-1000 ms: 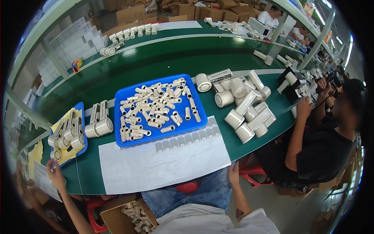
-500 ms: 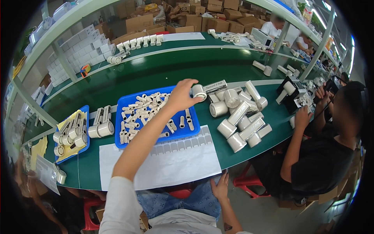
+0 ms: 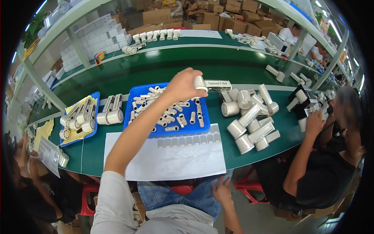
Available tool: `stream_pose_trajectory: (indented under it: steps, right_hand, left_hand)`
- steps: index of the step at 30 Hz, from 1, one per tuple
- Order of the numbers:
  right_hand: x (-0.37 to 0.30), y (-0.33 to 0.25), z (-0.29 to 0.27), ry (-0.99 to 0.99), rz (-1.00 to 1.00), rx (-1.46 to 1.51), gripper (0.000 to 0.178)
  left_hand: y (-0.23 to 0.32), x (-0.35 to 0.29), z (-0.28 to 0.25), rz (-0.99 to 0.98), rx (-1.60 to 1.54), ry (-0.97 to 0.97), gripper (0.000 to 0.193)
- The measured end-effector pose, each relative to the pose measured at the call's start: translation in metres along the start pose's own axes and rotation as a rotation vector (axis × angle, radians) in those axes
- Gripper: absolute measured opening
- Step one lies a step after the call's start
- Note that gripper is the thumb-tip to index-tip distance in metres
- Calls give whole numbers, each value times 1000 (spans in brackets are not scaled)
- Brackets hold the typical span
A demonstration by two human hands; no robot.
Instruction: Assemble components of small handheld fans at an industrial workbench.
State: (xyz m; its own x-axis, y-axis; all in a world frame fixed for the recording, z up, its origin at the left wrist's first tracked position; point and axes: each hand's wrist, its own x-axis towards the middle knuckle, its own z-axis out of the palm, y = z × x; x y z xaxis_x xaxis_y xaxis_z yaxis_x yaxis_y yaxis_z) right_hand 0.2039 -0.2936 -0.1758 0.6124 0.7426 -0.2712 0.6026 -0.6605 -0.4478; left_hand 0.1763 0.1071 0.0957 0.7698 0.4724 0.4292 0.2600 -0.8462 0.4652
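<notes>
My left hand [image 3: 183,86] is closed around the round head of a white handheld fan [image 3: 219,85], above the right rear edge of a blue tray [image 3: 206,117]. The fan's handle, with a grey printed panel, points right. Under my left forearm, the tray holds many small white plastic pieces [image 3: 167,117]; part of them is hidden by the arm. A white sheet with a row of grey stickers [image 3: 189,141] lies in front of the tray. My right hand [image 3: 222,191] rests by my thigh below the table edge, fingers stretched out and holding nothing.
A pile of white handheld fans [image 3: 249,117] lies right of the tray. Left are more fans [image 3: 110,116] and a smaller blue tray [image 3: 91,132]. A co-worker's arm [image 3: 302,152] reaches in at right beside a black stand [image 3: 300,97]. Fans line the rear shelf [image 3: 156,36].
My left hand has raised the fan off the table beside the pile, its handle now level. The view has shifted. My right hand stays by the thigh.
</notes>
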Motion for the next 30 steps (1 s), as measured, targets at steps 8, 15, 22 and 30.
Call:
stream_pose_trajectory:
  steps: [8,15,22,30]
  right_hand:
    - [10,-134,-190,-559,-711,579,31]
    - [152,-241,-178,160,-784,136,21]
    - [201,-260,-149,87,-619,-283,28]
    - [185,-265,-149,124,-544,-290,26]
  left_hand:
    - [-2,-198,-99,-295,-389,-67,57]
    - [-14,-264,-72,-559,-514,-65,46]
    - [-20,-250,-47,-521,-572,-57,43]
    - [-23,-239,-38,-370,-412,-190,49]
